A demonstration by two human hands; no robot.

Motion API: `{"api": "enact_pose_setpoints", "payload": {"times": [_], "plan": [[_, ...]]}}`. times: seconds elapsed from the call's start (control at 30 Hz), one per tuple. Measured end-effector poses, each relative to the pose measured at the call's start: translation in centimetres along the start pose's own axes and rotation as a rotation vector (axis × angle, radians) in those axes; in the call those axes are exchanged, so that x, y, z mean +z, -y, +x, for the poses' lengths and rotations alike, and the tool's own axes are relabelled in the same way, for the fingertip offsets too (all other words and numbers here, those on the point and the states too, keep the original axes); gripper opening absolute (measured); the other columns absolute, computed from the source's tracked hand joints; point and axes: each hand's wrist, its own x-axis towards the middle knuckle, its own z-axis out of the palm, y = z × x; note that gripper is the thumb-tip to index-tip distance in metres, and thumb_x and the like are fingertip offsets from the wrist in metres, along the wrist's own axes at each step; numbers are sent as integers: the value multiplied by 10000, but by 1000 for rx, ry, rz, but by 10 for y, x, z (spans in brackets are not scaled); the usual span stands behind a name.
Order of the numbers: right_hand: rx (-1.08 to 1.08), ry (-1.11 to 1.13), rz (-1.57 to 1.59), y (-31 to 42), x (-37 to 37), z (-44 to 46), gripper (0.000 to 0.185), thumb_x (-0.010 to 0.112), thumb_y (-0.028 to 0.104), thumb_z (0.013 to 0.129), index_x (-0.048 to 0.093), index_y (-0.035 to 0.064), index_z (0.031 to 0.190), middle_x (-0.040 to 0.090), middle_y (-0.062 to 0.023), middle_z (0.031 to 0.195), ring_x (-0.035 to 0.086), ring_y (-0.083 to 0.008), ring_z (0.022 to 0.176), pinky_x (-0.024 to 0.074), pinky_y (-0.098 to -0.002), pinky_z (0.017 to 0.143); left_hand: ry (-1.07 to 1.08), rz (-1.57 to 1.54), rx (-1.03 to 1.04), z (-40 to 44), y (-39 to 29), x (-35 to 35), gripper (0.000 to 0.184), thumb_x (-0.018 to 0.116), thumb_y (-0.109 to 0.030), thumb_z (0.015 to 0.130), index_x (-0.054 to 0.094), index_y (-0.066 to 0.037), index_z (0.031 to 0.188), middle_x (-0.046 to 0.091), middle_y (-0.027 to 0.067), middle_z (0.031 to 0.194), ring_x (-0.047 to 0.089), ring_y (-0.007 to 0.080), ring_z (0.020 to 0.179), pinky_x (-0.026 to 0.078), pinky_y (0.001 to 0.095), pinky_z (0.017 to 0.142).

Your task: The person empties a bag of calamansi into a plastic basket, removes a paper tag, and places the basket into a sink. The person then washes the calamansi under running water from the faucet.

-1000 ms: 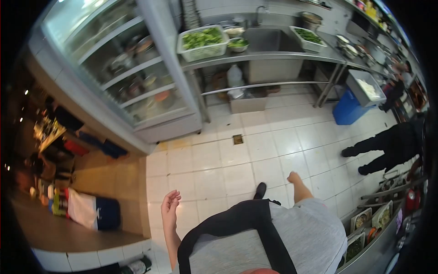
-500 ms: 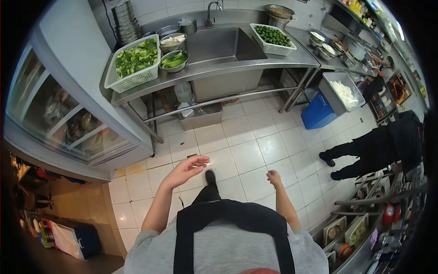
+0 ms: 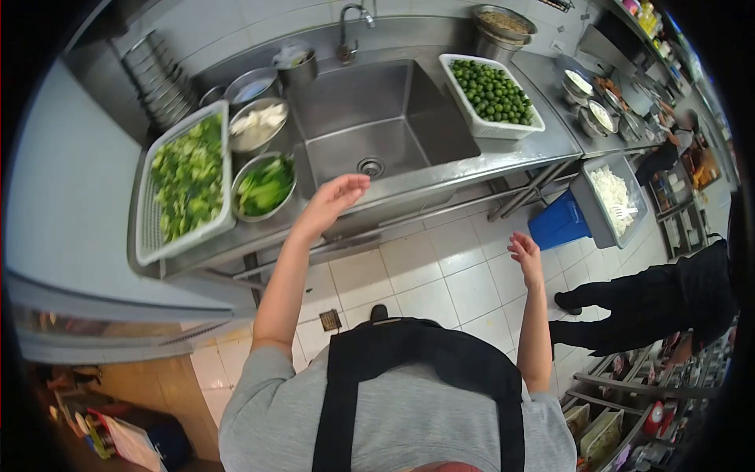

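My left hand [image 3: 336,203] is raised in front of the steel sink [image 3: 358,130], close to its front edge, fingers apart and holding nothing. My right hand [image 3: 525,253] hangs in the air over the floor, left of the blue bin [image 3: 560,220], with loosely spread fingers and nothing in them. On the counter left of the sink are a white basket of chopped greens [image 3: 189,177], a bowl of green vegetables [image 3: 265,186] and a bowl of pale pieces [image 3: 258,126]. Right of the sink stands a white basket of small round green fruits [image 3: 491,94].
A grey tub [image 3: 617,200] with white pieces rests on the blue bin. At the right a person in dark clothes [image 3: 653,303] stands near food containers [image 3: 602,433]. Another person [image 3: 668,149] is farther back. A fridge [image 3: 86,228] stands at the left.
The sink and counter are now closer. My left hand has risen to the sink's front edge, and my right hand is higher, beside the blue bin.
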Motion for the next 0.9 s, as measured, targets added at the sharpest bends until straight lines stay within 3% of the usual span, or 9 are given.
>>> {"api": "enact_pose_setpoints", "payload": {"times": [0.17, 0.3, 0.43, 0.47, 0.63, 0.73, 0.77, 0.83, 0.9], "plan": [[-58, 44, 107, 55, -7, 110, 308, 515, 192, 863, 515, 25, 1122, 597, -65, 990, 583, -133, 838, 456, -242, 705, 131, -128, -83, 174, 0, -8, 362, 493, -255, 878, 478, -84, 1196, 491, 44, 1203, 450, 139, 1112, 379, 300, 882], [-26, 54, 451, 68, 17, 209, 369, 517, 165, 867, 415, 9, 1185, 571, -149, 1018, 605, -190, 796, 489, -269, 678, 31, -23, -91, 298, 16, -1, 382, 528, -266, 855, 481, -99, 1195, 495, 52, 1194, 444, 143, 1122, 376, 318, 897], [-54, -338, 763, 91, 44, 273, 470, 583, 208, 841, 262, 44, 1142, 496, -133, 969, 591, -220, 677, 512, -311, 537, -77, 197, -60, 406, 15, 0, 392, 563, -275, 827, 508, -80, 1162, 509, 71, 1182, 454, 179, 1117, 378, 328, 904], [-55, -419, 788, 90, 50, 285, 510, 609, 165, 819, 241, 42, 1150, 481, -139, 985, 573, -198, 634, 502, -288, 478, -92, 301, -18, 431, 19, -3, 396, 569, -283, 818, 520, -69, 1147, 514, 75, 1183, 457, 199, 1117, 385, 331, 897], [-154, -412, 597, 88, 53, 304, 432, 594, 42, 798, 262, 28, 1075, 483, -130, 925, 535, -157, 674, 512, -263, 478, -195, 577, 16, 537, 26, -21, 450, 606, -346, 768, 543, -72, 1120, 490, 162, 1200, 454, 290, 1126, 370, 370, 928], [-74, -397, 542, 93, 48, 304, 407, 607, 26, 786, 288, 26, 1038, 500, -124, 876, 528, -145, 621, 462, -241, 432, -171, 738, 132, 583, 21, -8, 465, 555, -386, 815, 538, -53, 1139, 530, 142, 1165, 449, 272, 1149, 343, 356, 957], [-108, -395, 544, 90, 48, 306, 396, 611, 24, 784, 300, 31, 1029, 516, -120, 850, 524, -139, 589, 438, -236, 414, -169, 725, 123, 605, 31, -4, 465, 555, -386, 815, 538, -53, 1139, 530, 142, 1165, 449, 272, 1149, 343, 356, 957], [-93, -407, 494, 88, 48, 307, 399, 599, 61, 796, 316, 16, 1073, 530, -99, 810, 511, -120, 566, 421, -234, 406, -126, 599, 39, 648, 47, 7, 621, 453, -542, 823, 517, -36, 1177, 506, 168, 1201, 427, 289, 1172, 323, 370, 975], [-69, -427, 451, 88, 48, 306, 402, 599, 60, 795, 318, 14, 1079, 531, -98, 804, 505, -119, 549, 417, -234, 406, -29, 558, -28, 670, 48, 16, 659, 403, -597, 809, 538, -52, 1155, 511, 182, 1185, 430, 305, 1164, 325, 380, 967]]}}
